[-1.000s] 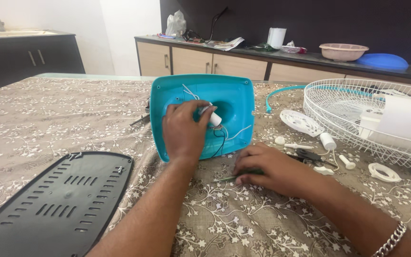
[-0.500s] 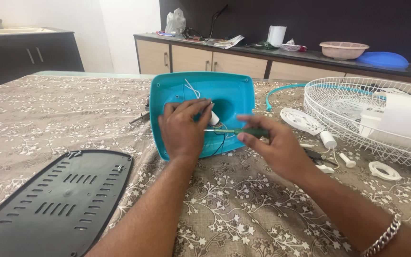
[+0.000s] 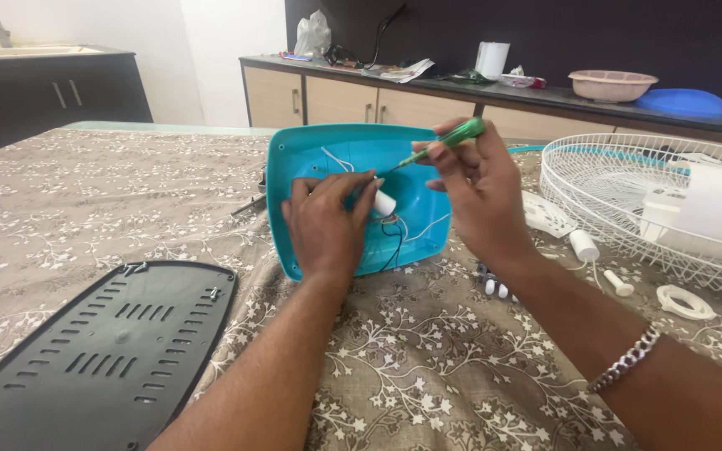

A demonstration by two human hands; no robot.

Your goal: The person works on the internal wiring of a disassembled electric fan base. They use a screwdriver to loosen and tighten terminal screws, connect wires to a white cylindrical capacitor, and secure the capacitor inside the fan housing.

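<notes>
While both hands (image 3: 327, 225) busy: one screwdriver (image 3: 449, 140), one teal housing (image 3: 327, 159).

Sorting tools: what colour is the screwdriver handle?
Green, seen in the head view: screwdriver in the right hand.

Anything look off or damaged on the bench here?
No damage visible. The teal fan base lies open with loose wires exposed; its black vented cover lies detached alongside, and small white parts lie scattered.
</notes>
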